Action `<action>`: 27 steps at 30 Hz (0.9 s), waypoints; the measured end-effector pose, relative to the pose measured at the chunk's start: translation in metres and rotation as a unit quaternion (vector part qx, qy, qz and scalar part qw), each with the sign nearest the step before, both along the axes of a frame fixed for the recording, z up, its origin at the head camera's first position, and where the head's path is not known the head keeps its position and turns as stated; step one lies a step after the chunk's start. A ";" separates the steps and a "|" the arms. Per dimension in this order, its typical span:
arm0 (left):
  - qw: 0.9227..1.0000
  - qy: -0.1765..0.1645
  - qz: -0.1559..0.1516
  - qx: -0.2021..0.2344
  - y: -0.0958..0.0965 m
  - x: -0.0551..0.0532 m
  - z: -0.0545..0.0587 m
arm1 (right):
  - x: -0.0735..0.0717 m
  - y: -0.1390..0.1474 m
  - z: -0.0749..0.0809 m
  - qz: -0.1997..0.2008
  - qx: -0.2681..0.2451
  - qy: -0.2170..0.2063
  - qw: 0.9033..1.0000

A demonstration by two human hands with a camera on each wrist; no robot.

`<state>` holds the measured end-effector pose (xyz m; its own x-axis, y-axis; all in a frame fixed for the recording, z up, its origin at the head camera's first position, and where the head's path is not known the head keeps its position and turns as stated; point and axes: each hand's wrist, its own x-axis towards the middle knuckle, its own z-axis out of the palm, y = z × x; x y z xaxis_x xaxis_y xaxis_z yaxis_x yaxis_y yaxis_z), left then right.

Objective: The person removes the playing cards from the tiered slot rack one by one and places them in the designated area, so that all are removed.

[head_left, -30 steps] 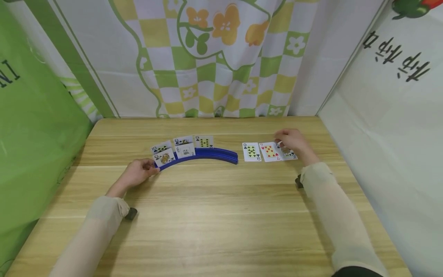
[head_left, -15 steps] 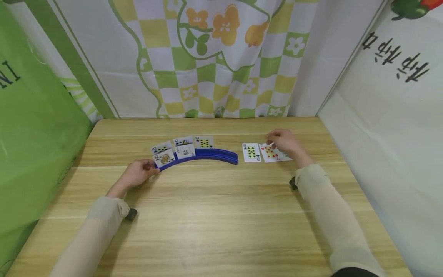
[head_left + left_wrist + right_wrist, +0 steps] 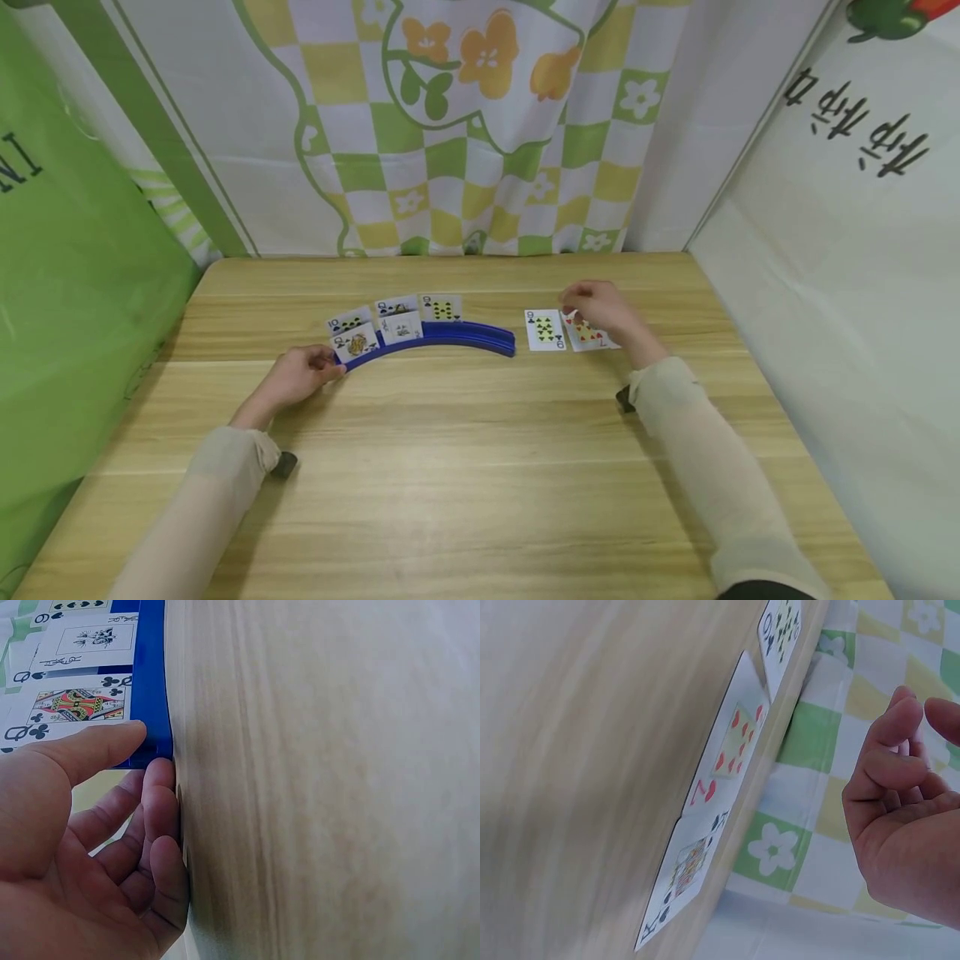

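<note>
My left hand (image 3: 296,373) pinches the left end of a curved blue card holder (image 3: 472,335), thumb on its front edge and fingers below in the left wrist view. In the holder a queen of clubs (image 3: 79,705) and a joker (image 3: 97,639) stand in front. A black ten (image 3: 348,321), a queen of spades (image 3: 397,307) and a nine of spades (image 3: 442,308) stand behind. My right hand (image 3: 606,308) hovers, fingers loosely bent and holding nothing, over a seven of hearts (image 3: 731,750) and a black king (image 3: 679,877). It hides most of the king in the head view.
A nine of clubs (image 3: 545,331) lies face up left of the seven, right of the holder. The wooden table (image 3: 480,467) ends at the back against a checked curtain (image 3: 480,192). A green sheet (image 3: 82,250) hangs at the left, a white one (image 3: 840,275) at the right.
My right hand has moved left from above the king to above the seven of hearts. The left hand and the card holder have stayed in place.
</note>
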<state>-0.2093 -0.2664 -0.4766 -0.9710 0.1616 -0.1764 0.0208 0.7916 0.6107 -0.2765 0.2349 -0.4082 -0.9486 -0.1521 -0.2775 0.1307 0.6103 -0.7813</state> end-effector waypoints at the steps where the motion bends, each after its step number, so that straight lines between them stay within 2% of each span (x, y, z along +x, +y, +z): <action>1: 1.000 0.000 0.001 0.000 0.000 0.000 0.000 | 0.001 -0.002 0.001 0.002 -0.001 0.002 1.000; 7: 1.000 0.000 0.001 0.004 0.000 0.000 0.000 | 0.003 -0.012 0.002 0.008 -0.005 0.018 1.000; 15: 1.000 0.007 -0.001 0.008 0.000 0.000 0.000 | 0.002 -0.022 -0.003 0.008 -0.015 0.014 1.000; 27: 1.000 0.010 0.000 0.006 -0.001 0.000 -0.001 | 0.008 -0.040 -0.003 0.018 -0.051 0.022 0.998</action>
<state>-0.2093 -0.2673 -0.4781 -0.9743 0.1630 -0.1555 0.0321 0.7837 0.6203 -0.2680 0.1946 -0.4111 -0.9531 -0.2112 -0.2170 0.0749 0.5302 -0.8446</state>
